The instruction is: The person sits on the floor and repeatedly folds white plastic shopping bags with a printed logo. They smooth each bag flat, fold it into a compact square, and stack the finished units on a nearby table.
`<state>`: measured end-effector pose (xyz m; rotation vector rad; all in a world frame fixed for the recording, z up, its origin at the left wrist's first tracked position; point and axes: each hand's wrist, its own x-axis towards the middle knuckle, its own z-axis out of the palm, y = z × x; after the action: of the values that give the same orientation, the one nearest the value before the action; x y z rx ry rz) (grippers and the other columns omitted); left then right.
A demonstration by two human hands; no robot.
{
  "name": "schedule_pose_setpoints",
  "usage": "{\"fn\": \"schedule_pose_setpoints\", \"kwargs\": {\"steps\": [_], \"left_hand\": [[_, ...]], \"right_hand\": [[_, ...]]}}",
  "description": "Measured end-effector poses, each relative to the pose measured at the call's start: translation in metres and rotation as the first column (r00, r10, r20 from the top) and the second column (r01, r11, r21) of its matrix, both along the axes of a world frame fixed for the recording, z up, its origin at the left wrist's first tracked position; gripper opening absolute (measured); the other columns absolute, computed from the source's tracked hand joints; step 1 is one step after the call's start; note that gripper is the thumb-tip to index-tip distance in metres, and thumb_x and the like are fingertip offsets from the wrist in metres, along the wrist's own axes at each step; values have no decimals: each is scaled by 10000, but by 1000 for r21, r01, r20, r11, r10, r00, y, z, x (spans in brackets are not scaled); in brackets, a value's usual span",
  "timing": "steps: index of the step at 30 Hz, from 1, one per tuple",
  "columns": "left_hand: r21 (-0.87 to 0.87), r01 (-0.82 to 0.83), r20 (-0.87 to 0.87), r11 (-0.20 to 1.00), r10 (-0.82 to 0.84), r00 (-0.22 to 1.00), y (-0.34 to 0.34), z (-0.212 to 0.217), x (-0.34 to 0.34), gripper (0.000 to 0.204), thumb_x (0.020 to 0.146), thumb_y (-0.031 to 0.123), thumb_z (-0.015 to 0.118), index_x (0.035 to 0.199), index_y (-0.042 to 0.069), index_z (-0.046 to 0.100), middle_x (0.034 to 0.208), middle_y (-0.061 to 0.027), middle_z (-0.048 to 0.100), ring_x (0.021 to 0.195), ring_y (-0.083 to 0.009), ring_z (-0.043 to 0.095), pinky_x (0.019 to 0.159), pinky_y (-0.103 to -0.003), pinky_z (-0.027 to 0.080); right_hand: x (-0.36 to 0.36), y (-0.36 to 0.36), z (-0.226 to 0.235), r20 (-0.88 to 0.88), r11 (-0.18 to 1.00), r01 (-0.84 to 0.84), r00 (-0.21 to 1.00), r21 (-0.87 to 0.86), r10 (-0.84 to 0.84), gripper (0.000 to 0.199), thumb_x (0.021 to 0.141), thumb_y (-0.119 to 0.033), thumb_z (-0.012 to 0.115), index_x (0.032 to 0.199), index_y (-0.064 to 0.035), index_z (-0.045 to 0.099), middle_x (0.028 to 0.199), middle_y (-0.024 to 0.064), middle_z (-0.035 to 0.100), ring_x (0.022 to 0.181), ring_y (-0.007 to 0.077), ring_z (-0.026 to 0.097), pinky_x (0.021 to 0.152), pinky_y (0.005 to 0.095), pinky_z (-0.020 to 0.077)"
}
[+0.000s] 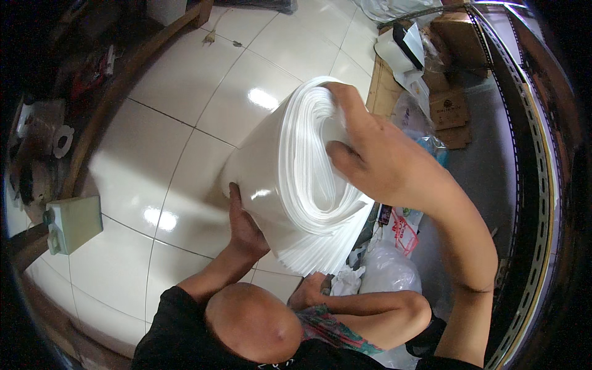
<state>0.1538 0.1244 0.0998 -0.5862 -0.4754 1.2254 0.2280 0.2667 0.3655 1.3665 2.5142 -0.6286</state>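
A thick stack of glossy white plastic sheets or bags [259,160], rolled into a loose bundle, stands tilted in front of me. Its layered end faces up toward the right, with the loose edges fanned out at the bottom. My right hand [388,154] grips the upper right rim, its fingers bent over the layers at the roll's hollow; some fingertips are hidden. Low on the left side, my left hand [246,231] clasps the bundle from beneath. Its thumb shows against the plastic, while the other fingers are out of sight.
Glossy white floor tiles [179,129] spread to the left. A pale green box [77,225] stands by a wooden frame [123,68]. At right are a metal shelf rack [524,123], flat brown cardboard [449,110] and clear plastic bags [391,271]. My bent legs are below.
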Motion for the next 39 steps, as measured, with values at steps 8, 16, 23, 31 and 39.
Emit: {"fn": "schedule_pose_setpoints", "kwargs": {"steps": [8, 16, 23, 31, 39], "left_hand": [[-415, 113, -568, 903, -354, 743, 12, 39, 3, 852, 892, 784, 360, 1495, 182, 354, 1480, -82, 435, 1326, -317, 460, 1106, -535, 375], [-324, 123, -464, 938, -271, 843, 11, 23, 6, 848, 869, 774, 449, 1485, 195, 376, 1461, -71, 457, 1339, -309, 437, 1122, -531, 350], [-302, 118, -530, 946, -270, 804, 12, 22, 7, 877, 853, 792, 452, 1491, 197, 369, 1465, -73, 455, 1345, -309, 434, 1124, -530, 348], [-311, 114, -539, 944, -274, 797, 13, 26, 5, 874, 857, 789, 447, 1494, 196, 365, 1467, -72, 456, 1341, -301, 449, 1119, -527, 357], [-12, 202, 7, 979, -202, 979, 12, 6, 15, 867, 867, 797, 409, 1495, 201, 361, 1465, -70, 457, 1335, -289, 458, 1112, -516, 372]], "right_hand": [[14, 1, -29, -126, 989, 137, 983, 47, -130, 587, 858, -117, 547, 1348, 33, 259, 857, 366, 631, 864, 523, 642, 805, 543, 493], [9, 24, -21, -159, 994, 109, 982, 25, -104, 409, 824, -79, 588, 1207, 16, 485, 988, 323, 649, 988, 467, 640, 857, 467, 499], [-13, 31, -10, -104, 938, -314, 938, 150, 330, 383, 775, 69, 531, 1151, 6, 562, 1065, 189, 622, 950, 360, 637, 863, 389, 486], [-24, 32, 13, 1, 861, -509, 861, 24, 509, 483, 780, 84, 561, 1246, -37, 523, 1156, 196, 595, 1085, 376, 612, 920, 443, 495], [-19, 24, 27, 143, 705, -709, 698, 4, 702, 368, 803, 5, 634, 1158, -93, 640, 1163, 124, 603, 1175, 353, 572, 1010, 432, 487]]}}
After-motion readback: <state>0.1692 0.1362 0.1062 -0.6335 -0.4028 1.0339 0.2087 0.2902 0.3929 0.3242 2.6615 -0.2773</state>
